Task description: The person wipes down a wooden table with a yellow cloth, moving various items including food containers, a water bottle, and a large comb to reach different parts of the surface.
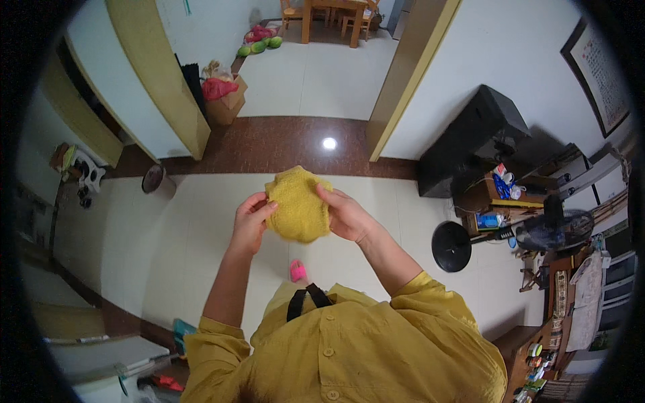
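Between my two hands hangs a yellow fuzzy cloth point(298, 207), held out in front of my body above the floor. It looks folded or bunched into a rounded shape. My left hand point(251, 218) pinches its left edge between thumb and fingers. At the right edge my right hand point(345, 213) grips it, the thumb on top and the other fingers partly hidden behind the cloth. Below it, a pink slipper point(297, 271) shows on my foot.
Ahead lies a dark red floor strip point(282, 144) at a doorway, with a cardboard box point(228, 104) beside it. A bin point(158, 183) stands at left. To the right are a black cabinet point(470, 141), a fan's round base point(451, 246) and a wooden table point(517, 349).
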The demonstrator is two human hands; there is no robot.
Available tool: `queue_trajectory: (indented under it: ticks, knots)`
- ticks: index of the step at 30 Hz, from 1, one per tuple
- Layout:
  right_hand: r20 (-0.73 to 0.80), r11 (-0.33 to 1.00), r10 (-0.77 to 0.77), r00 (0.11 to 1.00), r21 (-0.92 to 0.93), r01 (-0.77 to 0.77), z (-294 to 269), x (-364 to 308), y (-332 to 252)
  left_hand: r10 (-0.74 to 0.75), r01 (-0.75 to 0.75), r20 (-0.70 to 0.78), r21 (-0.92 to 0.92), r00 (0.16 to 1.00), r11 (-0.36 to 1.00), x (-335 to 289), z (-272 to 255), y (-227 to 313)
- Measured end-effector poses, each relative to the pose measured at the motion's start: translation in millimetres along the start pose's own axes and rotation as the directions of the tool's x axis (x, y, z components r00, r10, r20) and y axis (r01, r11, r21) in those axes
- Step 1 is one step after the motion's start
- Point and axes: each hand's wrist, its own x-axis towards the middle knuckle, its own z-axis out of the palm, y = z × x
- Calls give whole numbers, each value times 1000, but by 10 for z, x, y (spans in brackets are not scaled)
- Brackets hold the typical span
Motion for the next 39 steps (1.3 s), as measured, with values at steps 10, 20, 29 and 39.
queue_trajectory:
  ticks: [10,20,29,39]
  knots:
    - [-293,911,-331,897,-348,222,-759,1299,-1466,153,-127,-24,439,988,889,2496,488,301]
    - [-43,946,-322,946,33,324,-1581,2483,-3038,-177,184,295,3,939,983,4506,848,825]
    - [-496,924,-382,780,-209,319,-2493,2275,-3622,17,-77,344,163,939,984,5605,1878,652]
    - [-687,678,-722,84,-678,284,-2468,1044,-3310,14,-739,864,421,502,525,5366,3224,228]
